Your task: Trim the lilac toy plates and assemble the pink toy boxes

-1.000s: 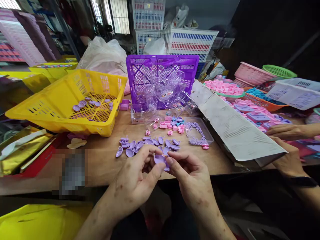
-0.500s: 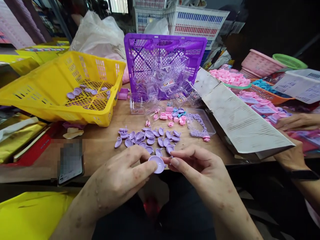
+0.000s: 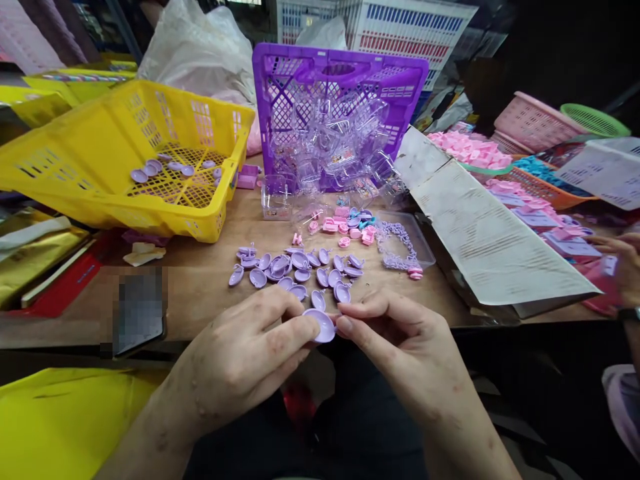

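A gold-wrapped bundle (image 3: 30,267) is lying at the far left edge of the wooden counter (image 3: 200,287), and beside it a tilted yellow basket (image 3: 125,160) is holding a few lilac dish pieces on its mesh floor. A blurred phone (image 3: 139,308) is resting on the counter's near edge, in front of the basket. The left hand (image 3: 240,360) is curling in with thumb and forefinger pinching the near-left rim of a small lilac toy dish (image 3: 320,325), which is being held just off the counter's near edge, hollow side up. The right hand (image 3: 405,347) is meeting it from the other side, fingertips pinching the dish's right edge; whether a handle piece is between them cannot be made out. Just beyond the dish, a scatter of loose lilac dishes (image 3: 297,270) is lying on the counter, with small pink and blue parts (image 3: 350,227) behind them. A purple crate (image 3: 340,87), tipped on its side, is spilling clear plastic cases (image 3: 330,153). Right of that, a cardboard flap (image 3: 480,233) is leaning over the counter, and another person's hand (image 3: 623,257) is working at the far right near pink pieces (image 3: 465,150).
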A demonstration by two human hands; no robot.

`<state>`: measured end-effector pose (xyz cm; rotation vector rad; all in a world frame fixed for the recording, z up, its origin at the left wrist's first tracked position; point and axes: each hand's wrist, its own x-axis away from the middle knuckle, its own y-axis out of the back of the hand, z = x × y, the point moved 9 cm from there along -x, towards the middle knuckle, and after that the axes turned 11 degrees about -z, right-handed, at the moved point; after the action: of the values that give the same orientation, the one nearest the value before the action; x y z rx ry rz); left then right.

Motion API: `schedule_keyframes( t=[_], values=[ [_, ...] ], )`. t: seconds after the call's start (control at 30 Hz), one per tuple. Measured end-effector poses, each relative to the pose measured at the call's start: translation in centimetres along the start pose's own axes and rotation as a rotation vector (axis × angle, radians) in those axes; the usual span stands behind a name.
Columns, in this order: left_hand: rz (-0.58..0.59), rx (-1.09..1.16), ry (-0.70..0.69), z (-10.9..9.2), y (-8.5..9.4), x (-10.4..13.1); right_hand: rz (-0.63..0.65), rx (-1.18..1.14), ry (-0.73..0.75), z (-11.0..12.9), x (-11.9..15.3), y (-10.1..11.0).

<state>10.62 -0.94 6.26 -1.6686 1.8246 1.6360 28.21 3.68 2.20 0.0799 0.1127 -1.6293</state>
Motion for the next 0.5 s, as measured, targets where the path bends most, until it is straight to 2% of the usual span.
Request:
schedule_keyframes(
  t=[0.33, 0.43, 0.5],
  values=[
    [-0.070, -0.021, -0.028, 0.2, -0.3, 0.8, -0.056, -0.015, -0.009, -1.1, 0.7, -0.6],
    [-0.064, -0.065, -0.013, 2.4, -0.5, 0.6, 0.000, 0.100, 0.051, -0.9, -1.4, 0.4],
    [-0.048, -0.144, 0.029, 5.2, -1.2, 0.4, -0.025, 0.236, 0.137, -0.2, -4.5, 3.0]
  ],
)
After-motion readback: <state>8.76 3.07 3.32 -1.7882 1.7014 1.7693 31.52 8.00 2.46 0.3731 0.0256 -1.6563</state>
